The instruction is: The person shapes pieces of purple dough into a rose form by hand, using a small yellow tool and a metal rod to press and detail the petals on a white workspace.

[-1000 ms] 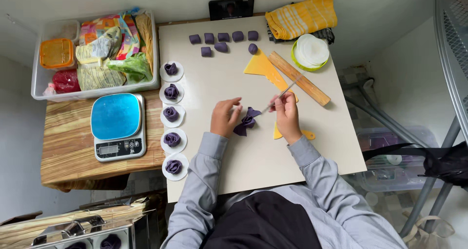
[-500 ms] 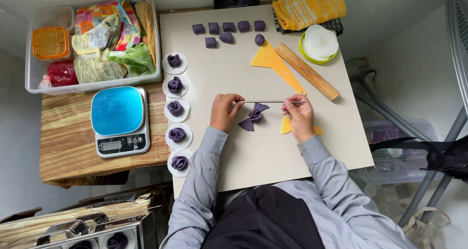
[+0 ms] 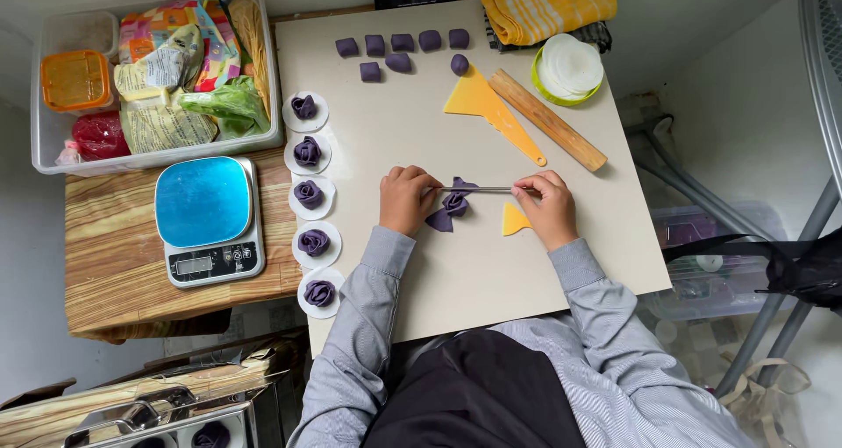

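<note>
Purple dough (image 3: 452,206) sits mid-board on the cream board (image 3: 491,264), folded into a bow-ish shape, and you've got a thin metal rod (image 3: 474,189) laid across it. Your left hand (image 3: 405,200) pinches one end, your right hand (image 3: 545,204) pinches the other, both closed on it. Small yellow scraper (image 3: 514,219) is just under your right hand. Five finished purple dough roses (image 3: 309,194) line the board's left edge, with a blue-topped scale (image 3: 207,216) on the wooden bench (image 3: 110,264)

Far left of both hands, crinkled multicoloured food packets (image 3: 171,71) fill a clear plastic bin (image 3: 53,159). Nearer left, a blue-topped kitchen scale (image 3: 209,220) carries a small grey rectangular display (image 3: 195,265).
</note>
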